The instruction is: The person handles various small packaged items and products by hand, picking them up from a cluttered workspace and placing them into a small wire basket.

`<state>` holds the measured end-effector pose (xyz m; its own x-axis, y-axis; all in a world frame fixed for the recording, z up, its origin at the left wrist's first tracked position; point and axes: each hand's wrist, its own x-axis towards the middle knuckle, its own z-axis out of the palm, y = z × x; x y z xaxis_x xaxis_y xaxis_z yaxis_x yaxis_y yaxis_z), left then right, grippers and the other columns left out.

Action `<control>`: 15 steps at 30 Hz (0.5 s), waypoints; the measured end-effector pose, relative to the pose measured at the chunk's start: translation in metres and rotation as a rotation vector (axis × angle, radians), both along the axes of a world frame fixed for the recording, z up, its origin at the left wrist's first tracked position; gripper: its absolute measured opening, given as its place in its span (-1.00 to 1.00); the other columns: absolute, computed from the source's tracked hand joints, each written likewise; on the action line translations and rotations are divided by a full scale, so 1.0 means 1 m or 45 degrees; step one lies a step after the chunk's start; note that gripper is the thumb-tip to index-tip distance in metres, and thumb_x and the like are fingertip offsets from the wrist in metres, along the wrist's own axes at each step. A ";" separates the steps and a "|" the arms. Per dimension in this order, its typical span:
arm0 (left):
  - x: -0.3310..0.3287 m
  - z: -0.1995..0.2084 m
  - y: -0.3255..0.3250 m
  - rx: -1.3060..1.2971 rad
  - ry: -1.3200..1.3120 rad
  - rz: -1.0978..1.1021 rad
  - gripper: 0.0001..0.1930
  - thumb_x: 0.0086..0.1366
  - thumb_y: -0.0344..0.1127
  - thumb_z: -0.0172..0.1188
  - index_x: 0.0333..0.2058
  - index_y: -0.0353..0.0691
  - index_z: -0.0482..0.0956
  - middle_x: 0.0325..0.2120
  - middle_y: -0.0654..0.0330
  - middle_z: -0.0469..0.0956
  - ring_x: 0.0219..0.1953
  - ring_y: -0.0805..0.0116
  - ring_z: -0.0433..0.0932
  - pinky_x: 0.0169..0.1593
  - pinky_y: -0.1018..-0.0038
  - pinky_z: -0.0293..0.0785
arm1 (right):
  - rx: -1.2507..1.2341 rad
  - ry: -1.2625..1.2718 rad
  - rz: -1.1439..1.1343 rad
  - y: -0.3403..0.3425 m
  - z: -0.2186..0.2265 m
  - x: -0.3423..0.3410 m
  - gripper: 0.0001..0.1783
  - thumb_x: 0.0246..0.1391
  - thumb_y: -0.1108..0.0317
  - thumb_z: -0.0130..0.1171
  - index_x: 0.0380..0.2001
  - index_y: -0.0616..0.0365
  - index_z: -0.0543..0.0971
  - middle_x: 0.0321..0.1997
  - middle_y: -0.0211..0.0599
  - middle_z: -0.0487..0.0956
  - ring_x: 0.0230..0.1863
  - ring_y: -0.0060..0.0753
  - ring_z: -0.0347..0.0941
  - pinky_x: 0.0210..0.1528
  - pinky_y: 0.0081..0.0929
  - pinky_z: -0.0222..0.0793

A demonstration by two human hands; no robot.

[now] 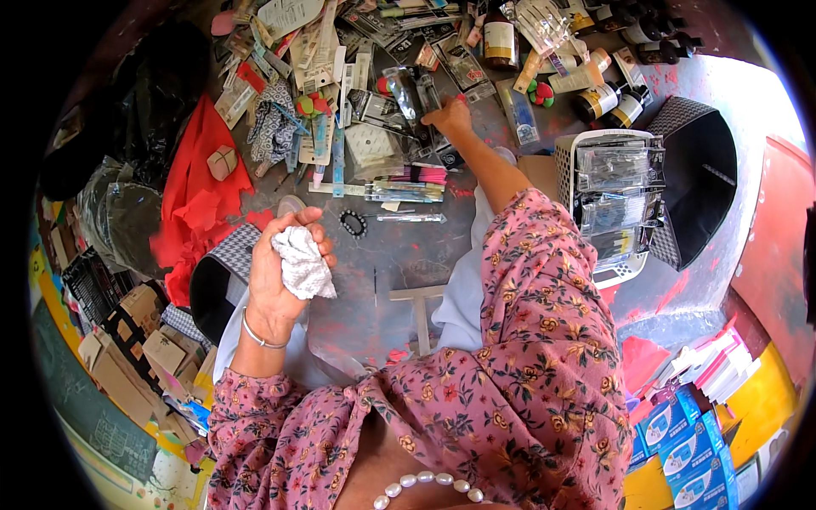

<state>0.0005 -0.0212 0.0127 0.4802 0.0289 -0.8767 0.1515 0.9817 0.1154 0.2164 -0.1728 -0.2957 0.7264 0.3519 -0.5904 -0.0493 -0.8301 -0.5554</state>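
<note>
The left hand (270, 276) curls round a white cloth (304, 263), likely bunched to fit, while the right hand (449, 119), grip unclear, reaches upper-centre packets (406, 95).

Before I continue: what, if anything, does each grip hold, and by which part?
The left grip holds the cloth by its bunched upper part. Whether the right grip, among packets, holds anything cannot be told.

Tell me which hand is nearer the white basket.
Right. The right hand reaches among packets left of the white basket; the left hand, holding a crumpled white cloth, is farther left.
</note>
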 end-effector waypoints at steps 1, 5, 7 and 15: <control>0.000 0.000 0.001 -0.001 -0.017 -0.004 -0.69 0.19 -0.18 -0.08 -0.26 -0.31 0.44 -0.57 0.15 0.43 -0.49 0.30 0.38 -0.40 0.42 0.34 | 0.032 0.073 -0.052 -0.004 0.001 0.005 -0.50 -0.51 0.25 0.30 -0.36 0.29 0.52 -0.32 0.01 0.53 -0.23 -0.07 0.46 -0.18 -0.35 0.35; -0.002 -0.001 0.001 0.005 -0.024 -0.002 -0.69 0.19 -0.18 -0.08 -0.25 -0.32 0.44 -0.56 0.14 0.43 -0.49 0.30 0.38 -0.40 0.42 0.34 | 0.272 0.388 -0.355 -0.012 0.035 0.014 -0.47 -0.39 0.32 0.29 -0.24 0.36 0.47 -0.33 -0.20 0.53 -0.31 -0.32 0.44 -0.19 -0.48 0.28; 0.000 0.000 0.000 0.003 -0.022 -0.008 -0.69 0.19 -0.18 -0.08 -0.25 -0.32 0.44 -0.55 0.14 0.43 -0.49 0.30 0.38 -0.40 0.42 0.34 | 0.526 0.664 -0.588 -0.021 0.041 0.019 -0.51 -0.35 0.39 0.27 -0.22 0.34 0.46 -0.33 -0.26 0.53 -0.30 -0.38 0.42 -0.19 -0.47 0.27; 0.002 -0.004 -0.002 0.033 0.001 -0.030 -0.70 0.19 -0.19 -0.09 -0.27 -0.32 0.44 -0.57 0.14 0.43 -0.51 0.28 0.41 -0.41 0.39 0.37 | 0.849 0.712 -0.173 -0.017 0.072 0.018 -0.51 -0.32 0.54 0.25 -0.18 0.26 0.43 -0.32 -0.36 0.51 -0.28 -0.47 0.39 -0.10 -0.52 0.21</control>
<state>0.0021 -0.0229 0.0086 0.4801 0.0402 -0.8763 0.1746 0.9746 0.1404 0.2342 -0.1900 -0.2233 0.4528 0.6817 -0.5747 -0.5340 -0.3088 -0.7871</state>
